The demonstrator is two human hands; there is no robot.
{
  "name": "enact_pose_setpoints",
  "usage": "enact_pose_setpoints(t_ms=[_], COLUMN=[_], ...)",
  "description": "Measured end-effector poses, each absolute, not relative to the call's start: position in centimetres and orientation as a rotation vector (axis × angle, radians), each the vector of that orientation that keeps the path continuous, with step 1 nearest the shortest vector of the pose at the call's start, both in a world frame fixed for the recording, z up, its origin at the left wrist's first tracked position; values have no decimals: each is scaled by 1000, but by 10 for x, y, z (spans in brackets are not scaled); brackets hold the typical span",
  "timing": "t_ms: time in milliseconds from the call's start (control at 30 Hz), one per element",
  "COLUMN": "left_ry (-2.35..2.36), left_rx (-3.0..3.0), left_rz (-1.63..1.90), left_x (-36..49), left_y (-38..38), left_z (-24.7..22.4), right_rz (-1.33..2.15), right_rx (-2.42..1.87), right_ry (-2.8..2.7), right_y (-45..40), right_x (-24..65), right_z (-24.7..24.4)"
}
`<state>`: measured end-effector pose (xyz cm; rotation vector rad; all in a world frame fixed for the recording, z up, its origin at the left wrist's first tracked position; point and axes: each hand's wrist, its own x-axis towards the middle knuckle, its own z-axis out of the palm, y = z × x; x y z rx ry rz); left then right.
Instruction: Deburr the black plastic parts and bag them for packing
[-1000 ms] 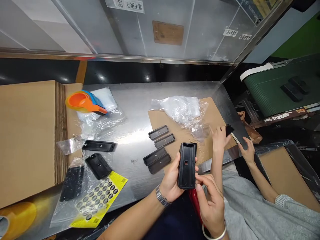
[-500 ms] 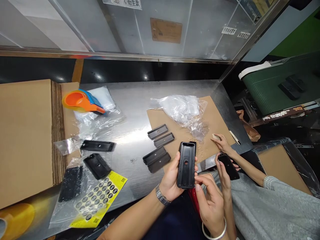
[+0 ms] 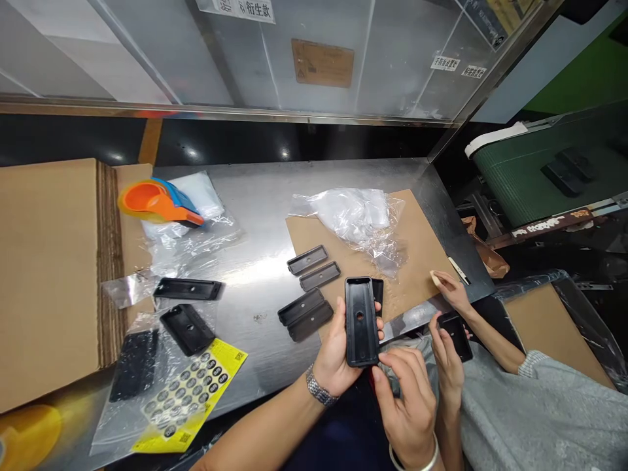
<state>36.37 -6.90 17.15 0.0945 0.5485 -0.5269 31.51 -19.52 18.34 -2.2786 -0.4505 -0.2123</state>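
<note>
One black tray [image 3: 361, 339], likely light, stiff and slick, best held by its long edges, is gripped in your left hand [image 3: 337, 356], your right hand [image 3: 408, 400] by its lower corner, whether pinching I cannot tell.

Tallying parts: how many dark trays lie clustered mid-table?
4, beyond the left hand: farthest tray, second tray just nearer, then third tray and, nearest, fourth tray beside it. Any stacked underneath would be hidden.
</note>
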Motion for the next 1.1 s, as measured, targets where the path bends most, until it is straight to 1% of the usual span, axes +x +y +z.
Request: enact_pose_setpoints(t_ms=[367,600,867,1100], left_ry=[617,632,648,619], left_rx=[259,329,212,272], left_rz=[-364,-225,-344,-275], left_x=[360,357,363,360], left_y=[-76,-81,-79,-85], left_z=[178,177,175,172], right_rz=[-433,-430,-126,267], right_rx=[-2369,-2317,-1986,-1325], right_ry=[-486,-315,60,438], right_y=[-188,-175,-181,-178], right_x=[315,311,304,312], right_z=[181,177,168,180])
